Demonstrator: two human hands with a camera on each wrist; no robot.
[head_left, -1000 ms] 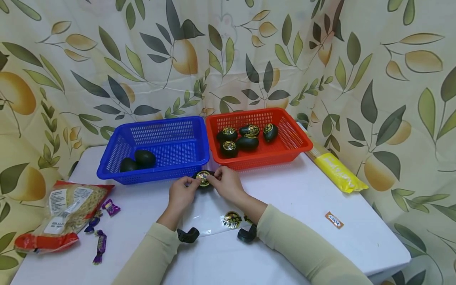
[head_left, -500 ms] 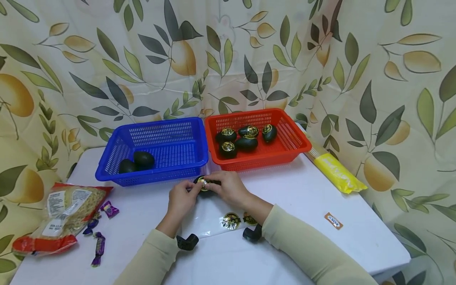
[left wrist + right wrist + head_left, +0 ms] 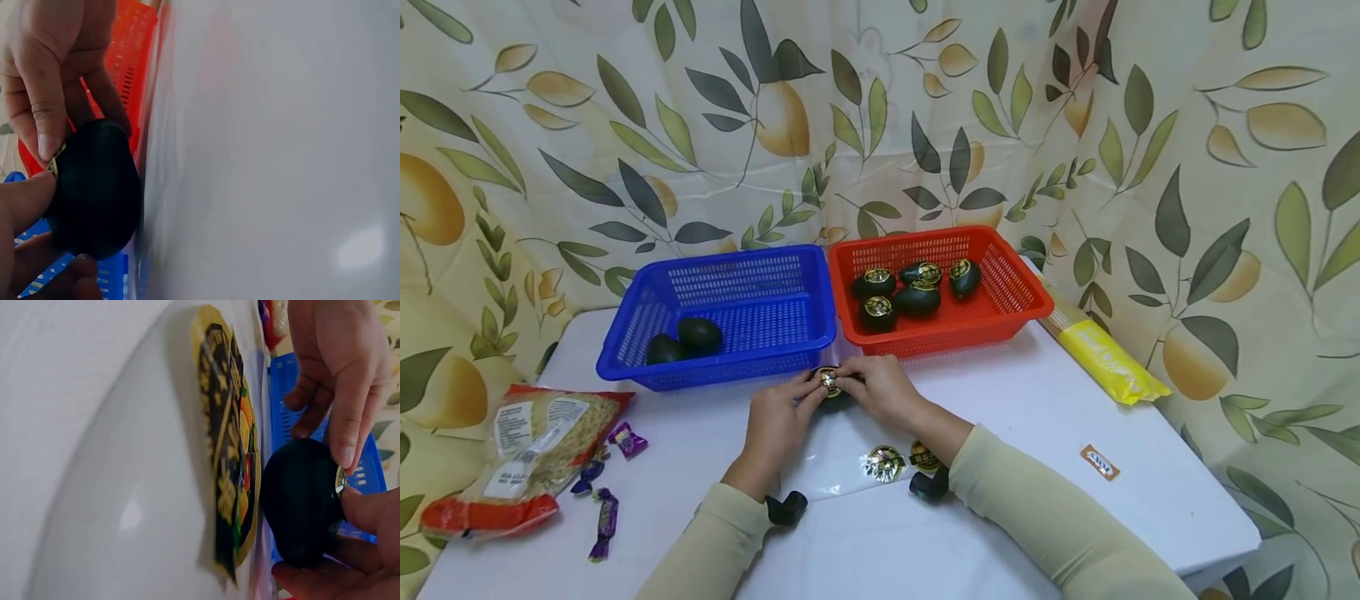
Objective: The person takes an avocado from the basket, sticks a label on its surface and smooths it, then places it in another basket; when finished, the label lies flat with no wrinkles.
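A dark green avocado (image 3: pixel 832 403) is held between both hands, just in front of the baskets. On its face sits a round black-and-gold sticker (image 3: pixel 828 382). My left hand (image 3: pixel 777 421) grips the fruit from the left, thumb at the sticker's edge and fingers curled beneath, as the left wrist view shows. From the other side my right hand (image 3: pixel 886 393) grips it too, its thumb pressing the sticker close to the left thumb. Below the hands lies a clear, glossy sheet (image 3: pixel 827 471) bearing two more stickers (image 3: pixel 884 463), the right one partly covered by the right wrist.
A blue basket (image 3: pixel 760 364) with two plain avocados stands behind left. Beside it, a red basket (image 3: pixel 955 335) holds several stickered ones. A grain bag (image 3: pixel 523 454) and purple-wrapped candies (image 3: pixel 606 523) lie left; a yellow packet (image 3: pixel 1112 362) and small orange wrapper (image 3: pixel 1100 462) lie right.
The right hand came in over the sticker, covering more of it, then eased back slightly so that it shows again between the thumbs. The avocado stays in both hands.
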